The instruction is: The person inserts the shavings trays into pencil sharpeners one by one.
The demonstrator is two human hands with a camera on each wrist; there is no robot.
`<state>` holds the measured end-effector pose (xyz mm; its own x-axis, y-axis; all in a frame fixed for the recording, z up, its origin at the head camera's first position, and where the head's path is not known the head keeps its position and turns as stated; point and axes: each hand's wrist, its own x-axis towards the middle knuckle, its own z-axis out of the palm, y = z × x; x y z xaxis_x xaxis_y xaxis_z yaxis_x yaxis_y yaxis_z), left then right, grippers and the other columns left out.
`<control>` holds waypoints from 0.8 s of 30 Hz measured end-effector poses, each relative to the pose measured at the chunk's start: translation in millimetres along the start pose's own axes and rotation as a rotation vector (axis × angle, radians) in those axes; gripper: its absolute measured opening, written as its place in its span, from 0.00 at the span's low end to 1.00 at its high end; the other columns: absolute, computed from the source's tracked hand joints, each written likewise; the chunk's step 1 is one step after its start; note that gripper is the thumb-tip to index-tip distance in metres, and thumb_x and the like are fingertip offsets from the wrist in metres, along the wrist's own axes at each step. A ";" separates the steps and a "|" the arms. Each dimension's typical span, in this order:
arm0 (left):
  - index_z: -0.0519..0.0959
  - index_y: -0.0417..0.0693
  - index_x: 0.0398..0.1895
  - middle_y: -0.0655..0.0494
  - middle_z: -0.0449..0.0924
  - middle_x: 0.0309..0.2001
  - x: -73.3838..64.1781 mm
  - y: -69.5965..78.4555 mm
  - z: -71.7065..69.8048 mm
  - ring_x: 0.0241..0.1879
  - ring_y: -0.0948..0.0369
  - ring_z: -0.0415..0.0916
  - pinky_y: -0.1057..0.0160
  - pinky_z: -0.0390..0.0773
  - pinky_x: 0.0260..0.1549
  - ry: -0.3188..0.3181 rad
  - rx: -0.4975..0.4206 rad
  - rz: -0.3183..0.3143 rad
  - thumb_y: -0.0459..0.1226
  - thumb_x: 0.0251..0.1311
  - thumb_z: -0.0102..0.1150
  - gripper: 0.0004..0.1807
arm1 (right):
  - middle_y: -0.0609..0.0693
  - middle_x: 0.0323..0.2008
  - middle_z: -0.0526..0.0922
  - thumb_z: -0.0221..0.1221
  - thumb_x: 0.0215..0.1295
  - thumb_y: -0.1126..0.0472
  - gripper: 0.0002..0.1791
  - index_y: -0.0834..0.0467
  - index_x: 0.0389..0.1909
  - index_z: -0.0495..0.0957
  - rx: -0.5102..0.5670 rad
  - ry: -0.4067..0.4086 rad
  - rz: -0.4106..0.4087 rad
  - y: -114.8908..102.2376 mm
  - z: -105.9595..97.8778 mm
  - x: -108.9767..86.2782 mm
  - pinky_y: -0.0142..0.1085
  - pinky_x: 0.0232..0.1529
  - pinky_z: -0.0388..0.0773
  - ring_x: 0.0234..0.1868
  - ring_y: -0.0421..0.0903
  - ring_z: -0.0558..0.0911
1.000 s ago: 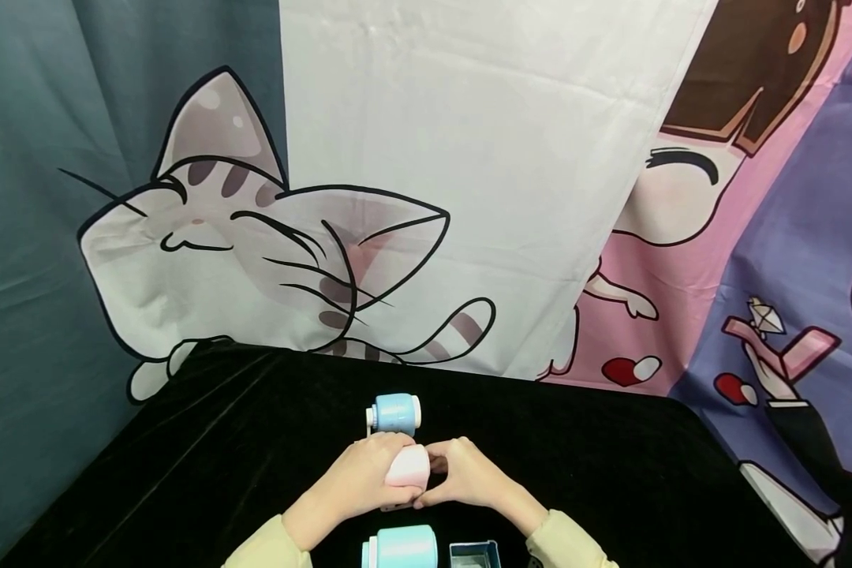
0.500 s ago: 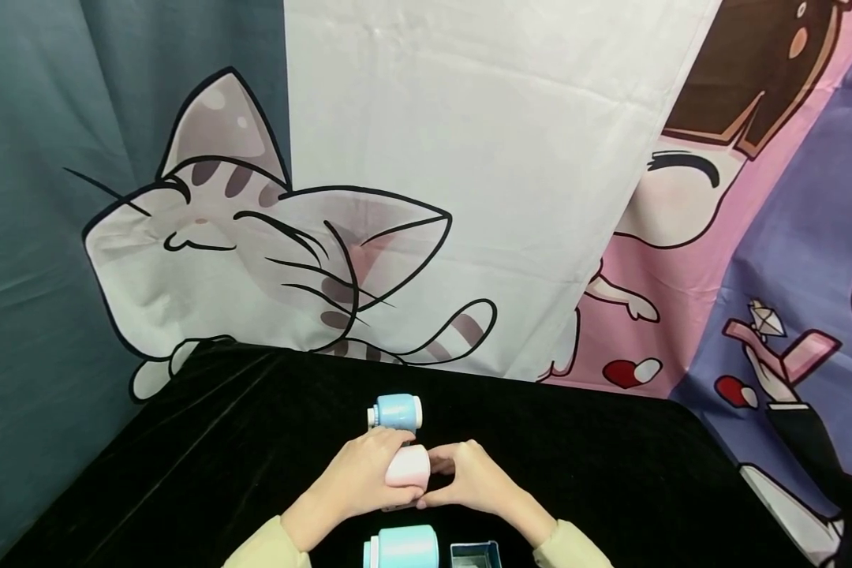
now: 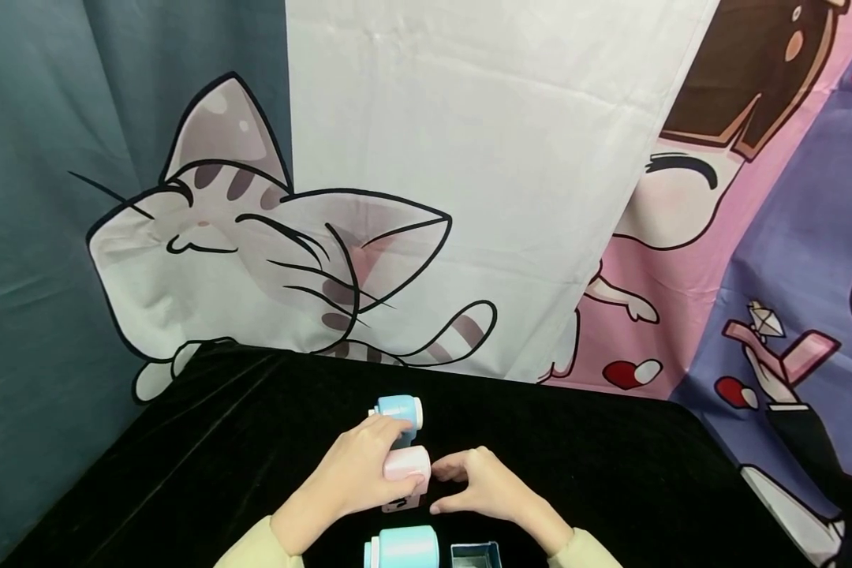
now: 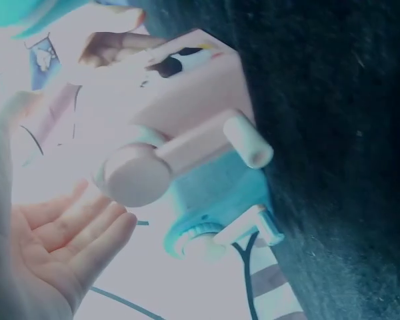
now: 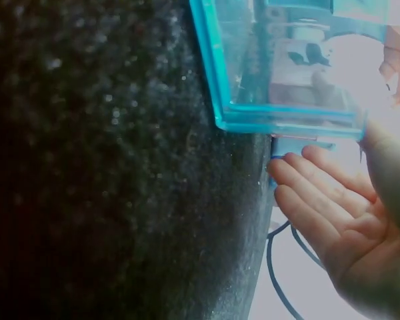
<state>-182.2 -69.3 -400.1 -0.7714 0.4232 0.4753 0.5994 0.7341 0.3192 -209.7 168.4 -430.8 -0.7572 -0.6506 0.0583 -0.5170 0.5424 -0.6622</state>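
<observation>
A pink crank pencil sharpener stands between the two hands in the head view. The left hand is spread around its left side, thumb across the front and fingers above it. Seen from the left wrist, those fingers are loosely bent beside the crank handle, with a gap between. The right hand stays just off the sharpener's right side, thumb and fingers apart, holding nothing. Directly behind, partly covered by the left fingers, is a blue pencil sharpener.
Nearer the person are a turquoise sharpener and an open-topped clear drawer, both cut by the frame's lower edge. Black velvet cloth covers the table, and printed curtains hang behind.
The right hand has drawn away from the pink sharpener to the right. The left hand's fingers have lifted and spread, uncovering more of the sharpener's front.
</observation>
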 end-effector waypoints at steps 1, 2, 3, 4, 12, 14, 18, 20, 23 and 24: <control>0.77 0.51 0.50 0.60 0.81 0.47 -0.3 1.4 -0.5 0.44 0.66 0.76 0.63 0.80 0.41 0.000 0.000 0.003 0.56 0.45 0.68 0.31 | 0.48 0.42 0.87 0.70 0.50 0.46 0.26 0.58 0.47 0.82 -0.002 -0.002 0.003 -0.1 -0.5 -1.3 0.28 0.45 0.80 0.43 0.36 0.84; 0.77 0.50 0.50 0.60 0.81 0.47 -0.8 2.8 -0.8 0.44 0.66 0.76 0.64 0.79 0.40 0.002 0.000 0.005 0.56 0.44 0.68 0.31 | 0.48 0.42 0.87 0.70 0.51 0.47 0.26 0.58 0.47 0.82 0.001 -0.003 0.004 -0.1 -1.0 -2.3 0.28 0.45 0.80 0.43 0.35 0.83; 0.77 0.50 0.50 0.60 0.81 0.47 -1.2 4.0 -1.1 0.43 0.66 0.75 0.64 0.79 0.40 0.004 0.002 0.007 0.56 0.44 0.68 0.31 | 0.48 0.43 0.87 0.70 0.51 0.47 0.26 0.58 0.47 0.82 0.001 -0.003 0.004 -0.3 -1.5 -3.5 0.28 0.45 0.79 0.43 0.35 0.83; 0.77 0.50 0.50 0.61 0.81 0.47 -1.5 5.1 -1.4 0.42 0.67 0.75 0.65 0.79 0.39 0.008 0.003 0.008 0.56 0.43 0.68 0.31 | 0.48 0.43 0.86 0.70 0.51 0.47 0.26 0.58 0.47 0.82 0.003 -0.002 0.003 -0.7 -2.0 -4.7 0.28 0.45 0.79 0.44 0.35 0.83; 0.78 0.50 0.48 0.61 0.81 0.46 -5.9 11.7 -4.7 0.41 0.68 0.75 0.67 0.78 0.37 0.038 -0.010 0.037 0.55 0.41 0.70 0.31 | 0.51 0.46 0.86 0.69 0.53 0.50 0.25 0.60 0.49 0.81 -0.001 0.034 -0.008 -6.7 -8.4 -14.6 0.29 0.47 0.79 0.46 0.38 0.83; 0.78 0.50 0.48 0.62 0.81 0.45 -7.4 13.6 -5.7 0.41 0.68 0.75 0.67 0.78 0.38 0.034 -0.002 0.047 0.55 0.43 0.69 0.29 | 0.50 0.46 0.86 0.68 0.55 0.50 0.23 0.59 0.49 0.81 -0.006 0.030 -0.008 -8.4 -10.0 -16.7 0.29 0.48 0.79 0.47 0.38 0.83; 0.78 0.51 0.46 0.63 0.80 0.42 -10.1 18.6 -8.7 0.39 0.69 0.73 0.68 0.77 0.37 0.002 -0.003 0.052 0.57 0.48 0.67 0.27 | 0.51 0.47 0.85 0.65 0.59 0.51 0.22 0.60 0.49 0.81 -0.007 0.030 -0.013 -11.6 -13.6 -21.7 0.30 0.48 0.79 0.48 0.39 0.83; 0.78 0.52 0.46 0.64 0.79 0.41 -11.7 21.8 -10.3 0.38 0.69 0.72 0.68 0.77 0.37 -0.016 -0.007 0.046 0.58 0.49 0.65 0.26 | 0.51 0.47 0.85 0.65 0.59 0.51 0.21 0.60 0.50 0.81 -0.008 0.038 -0.015 -13.0 -15.1 -24.3 0.31 0.48 0.79 0.48 0.40 0.83; 0.78 0.52 0.46 0.65 0.79 0.40 -14.6 26.5 -12.6 0.37 0.70 0.71 0.68 0.77 0.37 -0.031 -0.014 0.036 0.60 0.50 0.63 0.27 | 0.52 0.48 0.85 0.65 0.59 0.51 0.22 0.60 0.50 0.81 -0.010 0.047 -0.018 -14.3 -16.4 -28.5 0.32 0.49 0.79 0.49 0.43 0.83; 0.78 0.52 0.46 0.65 0.79 0.40 -15.7 28.0 -13.3 0.37 0.70 0.71 0.67 0.77 0.37 -0.032 -0.017 0.036 0.60 0.50 0.63 0.27 | 0.52 0.48 0.85 0.65 0.59 0.50 0.22 0.60 0.50 0.81 -0.010 0.048 -0.016 -14.7 -16.7 -29.9 0.31 0.49 0.79 0.49 0.44 0.83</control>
<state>-150.5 -62.5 -387.7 -0.7554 0.4660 0.4607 0.6304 0.7088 0.3165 -186.1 188.8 -410.3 -0.7670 -0.6330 0.1049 -0.5330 0.5376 -0.6533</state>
